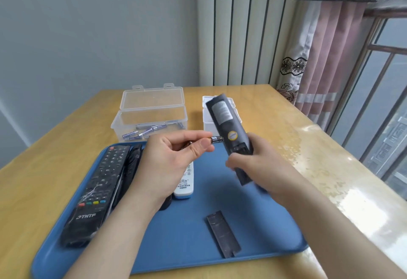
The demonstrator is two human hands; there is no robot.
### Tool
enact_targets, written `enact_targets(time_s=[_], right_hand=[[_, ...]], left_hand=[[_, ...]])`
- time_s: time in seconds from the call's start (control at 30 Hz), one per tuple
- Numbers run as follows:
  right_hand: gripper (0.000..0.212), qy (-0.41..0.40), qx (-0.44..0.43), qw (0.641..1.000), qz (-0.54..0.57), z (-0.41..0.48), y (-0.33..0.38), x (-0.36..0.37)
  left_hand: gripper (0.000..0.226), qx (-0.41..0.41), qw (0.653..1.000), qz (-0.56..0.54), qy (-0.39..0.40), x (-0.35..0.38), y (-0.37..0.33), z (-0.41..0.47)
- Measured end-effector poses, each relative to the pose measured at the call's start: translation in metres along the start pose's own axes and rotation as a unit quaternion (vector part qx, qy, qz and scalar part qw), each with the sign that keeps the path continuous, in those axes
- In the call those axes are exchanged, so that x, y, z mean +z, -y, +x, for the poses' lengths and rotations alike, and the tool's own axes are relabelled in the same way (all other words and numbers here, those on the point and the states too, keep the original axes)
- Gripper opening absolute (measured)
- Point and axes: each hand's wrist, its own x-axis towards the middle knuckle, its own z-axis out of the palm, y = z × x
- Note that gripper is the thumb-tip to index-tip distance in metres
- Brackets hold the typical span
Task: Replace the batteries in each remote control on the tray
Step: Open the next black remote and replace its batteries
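Cover: the battery cover lay loose on the near part of the tray; your forearm could have swept it off.
Right hand: you gripped the black remote, tilted above the tray; it could have slipped.
Left hand: you pinched one battery beside it; mixing it with the spares in the clear box was possible.

Head-worn camera looks forward and down, close over the tray.

"TMTF" in white on black remote; white remote print too small.
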Motion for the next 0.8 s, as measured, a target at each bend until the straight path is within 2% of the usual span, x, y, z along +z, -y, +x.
enact_targets(time_s=[0.07,0.1,0.2,0.33,0.43,0.5,0.6,0.7,0.8], right_hand=[[0.024,0.046,0.024,0.974,0.222,0.001,0.000,0.003],[0.022,0.054,0.030,0.955,0.289,0.000,0.001,0.005],[0.038,0.035,0.055,0.916,0.396,-0.001,0.004,0.009],[0.051,0.015,0.053,0.915,0.399,-0.003,0.003,0.013],[0.053,-0.002,0.044,0.913,0.407,-0.004,0.005,0.015],[0.055,-0.014,0.039,0.914,0.403,-0.006,0.005,0.016],[0.053,-0.003,0.018,0.921,0.389,-0.009,0.005,0.022],[0.048,0.014,-0.014,0.919,0.393,-0.012,0.007,0.026],[0.051,0.016,-0.032,0.918,0.396,-0.013,0.007,0.028]], left_hand=[[0.017,0.011,1.000,-0.011,0.008,0.004,-0.002,-0.001],[0.018,0.016,1.000,-0.012,0.015,0.006,0.000,-0.002],[0.013,0.029,0.998,0.032,0.048,0.014,0.002,-0.005],[0.018,0.091,0.982,0.161,0.042,0.021,0.009,-0.010],[0.020,0.184,0.950,0.251,0.035,0.024,0.014,-0.011],[0.022,0.212,0.935,0.283,0.026,0.026,0.017,-0.011],[0.022,0.215,0.935,0.283,-0.001,0.027,0.015,-0.011],[0.027,0.187,0.949,0.253,-0.017,0.029,0.012,-0.010],[0.038,0.147,0.960,0.234,-0.042,0.029,0.010,-0.009]])
